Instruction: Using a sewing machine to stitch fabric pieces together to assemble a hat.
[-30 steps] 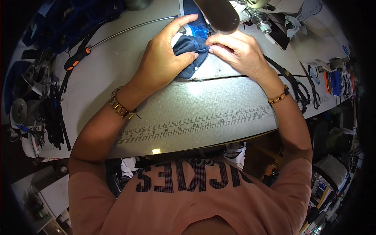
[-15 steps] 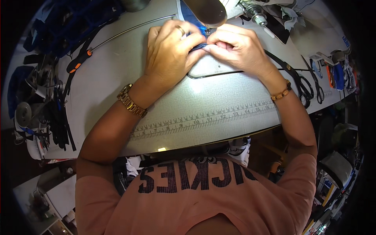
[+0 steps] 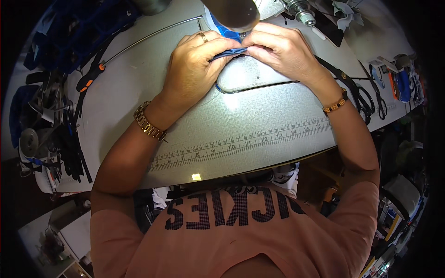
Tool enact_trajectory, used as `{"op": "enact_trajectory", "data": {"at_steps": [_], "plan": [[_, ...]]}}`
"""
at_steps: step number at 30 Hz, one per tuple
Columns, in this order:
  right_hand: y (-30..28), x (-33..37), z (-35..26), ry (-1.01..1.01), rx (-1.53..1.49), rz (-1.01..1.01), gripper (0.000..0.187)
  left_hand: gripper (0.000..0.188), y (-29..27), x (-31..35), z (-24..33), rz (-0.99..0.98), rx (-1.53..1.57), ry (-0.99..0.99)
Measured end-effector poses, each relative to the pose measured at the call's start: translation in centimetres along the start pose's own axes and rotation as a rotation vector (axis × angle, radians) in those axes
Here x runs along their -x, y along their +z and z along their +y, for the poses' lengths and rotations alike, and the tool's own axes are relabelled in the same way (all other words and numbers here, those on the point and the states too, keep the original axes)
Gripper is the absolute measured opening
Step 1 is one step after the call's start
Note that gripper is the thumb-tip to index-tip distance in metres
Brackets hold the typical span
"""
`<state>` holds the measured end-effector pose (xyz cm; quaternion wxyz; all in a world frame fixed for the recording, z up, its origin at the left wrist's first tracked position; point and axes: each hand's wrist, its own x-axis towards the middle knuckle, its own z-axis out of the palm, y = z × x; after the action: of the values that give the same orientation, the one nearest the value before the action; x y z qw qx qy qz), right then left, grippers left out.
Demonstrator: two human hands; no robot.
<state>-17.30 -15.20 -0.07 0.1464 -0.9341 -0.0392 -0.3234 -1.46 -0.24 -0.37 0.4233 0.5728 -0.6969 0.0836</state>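
Between my hands runs a narrow folded strip of dark blue fabric [image 3: 230, 53], close under the sewing machine head [image 3: 234, 14]. My left hand [image 3: 194, 58] pinches it between thumb and fingers. My right hand [image 3: 280, 50] grips its other end, fingertips almost touching those of the left. Brighter blue fabric [image 3: 225, 30] shows behind, beside the machine head. Below the hands lies the machine's metal bed plate [image 3: 250, 76], lit by a lamp. The needle area is mostly hidden by the machine head and fingers.
An orange-black screwdriver [image 3: 91, 78] with a long shaft lies at left, near a dark blue heap [image 3: 83, 28]. Black scissors [image 3: 359, 95] lie at right. A printed ruler scale [image 3: 232, 147] runs along the table's front. Tools and cords crowd the left edge [image 3: 44, 111].
Both hands have shifted slightly; the left moved a little left and its fingers settled. More of the folded dark blue strip shows between them. The whole view has shifted slightly.
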Motion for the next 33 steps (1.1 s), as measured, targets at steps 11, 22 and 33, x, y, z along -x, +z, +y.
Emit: {"op": "enact_trajectory", "data": {"at_steps": [11, 22, 33], "plan": [[-3.9, 1.0, 0.3, -0.12, -0.055, -0.314, 0.029, 0.01, 0.0, 1.0, 3.1, -0.171, -0.218, 0.17], [-4.0, 0.9, -0.1, 0.062, -0.025, -0.358, 0.027, 0.01, -0.2, 0.3, 1.0, -0.179, -0.133, 0.161], [-2.9, 1.4, 1.6, -0.013, -0.015, -0.265, 0.03, 0.019, -3.0, 0.1, 1.6, -0.247, -0.02, -0.152]]}}
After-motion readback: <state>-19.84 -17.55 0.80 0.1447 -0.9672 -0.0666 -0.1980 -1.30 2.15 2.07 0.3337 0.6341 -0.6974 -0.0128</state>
